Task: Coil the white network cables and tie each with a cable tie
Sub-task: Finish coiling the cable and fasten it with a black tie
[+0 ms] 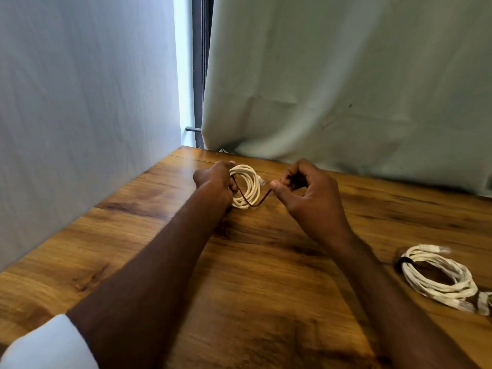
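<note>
My left hand (217, 182) grips a coiled white network cable (249, 186) upright near the far edge of the wooden table (253, 275). A thin dark cable tie (253, 202) runs from that hand across the coil's lower loops to my right hand (306, 193), which pinches the tie's free end between thumb and fingers. The coil's clear plug points right, toward my right thumb. A second white cable coil (439, 278), bound with a black tie at its left end, lies flat at the table's right.
Pale cloth hangs on the left (80, 115) and behind the table (346, 89), with a bright gap and a dark frame (198, 75) between them. The table's left edge runs along the left cloth.
</note>
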The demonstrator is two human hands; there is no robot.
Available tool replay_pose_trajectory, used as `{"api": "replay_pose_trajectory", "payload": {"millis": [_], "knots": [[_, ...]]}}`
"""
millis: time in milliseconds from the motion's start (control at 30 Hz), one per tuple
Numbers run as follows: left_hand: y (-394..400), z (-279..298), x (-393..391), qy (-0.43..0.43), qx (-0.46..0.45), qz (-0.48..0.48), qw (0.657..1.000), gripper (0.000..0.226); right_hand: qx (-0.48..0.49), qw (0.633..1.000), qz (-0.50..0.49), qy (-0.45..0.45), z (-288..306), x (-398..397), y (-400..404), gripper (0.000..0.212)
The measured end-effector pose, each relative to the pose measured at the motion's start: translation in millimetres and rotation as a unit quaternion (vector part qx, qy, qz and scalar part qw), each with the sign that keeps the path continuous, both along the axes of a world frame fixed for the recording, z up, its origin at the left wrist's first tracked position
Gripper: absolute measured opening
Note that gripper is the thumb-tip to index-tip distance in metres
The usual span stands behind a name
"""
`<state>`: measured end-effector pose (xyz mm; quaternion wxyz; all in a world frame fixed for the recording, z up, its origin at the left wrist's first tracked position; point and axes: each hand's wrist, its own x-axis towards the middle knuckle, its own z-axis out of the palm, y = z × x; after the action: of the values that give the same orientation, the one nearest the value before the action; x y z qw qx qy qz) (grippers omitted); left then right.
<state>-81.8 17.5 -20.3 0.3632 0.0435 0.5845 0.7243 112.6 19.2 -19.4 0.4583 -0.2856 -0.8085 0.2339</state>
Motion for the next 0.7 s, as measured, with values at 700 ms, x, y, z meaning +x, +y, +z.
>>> {"api": "replay_pose_trajectory", "payload": {"millis": [700], "knots": [[3, -1, 49, 0.183, 0.117, -0.074, 0.973, 0.019, 0.14, 0.954, -0.198, -0.178, -15, -18, -5, 0.027]]}}
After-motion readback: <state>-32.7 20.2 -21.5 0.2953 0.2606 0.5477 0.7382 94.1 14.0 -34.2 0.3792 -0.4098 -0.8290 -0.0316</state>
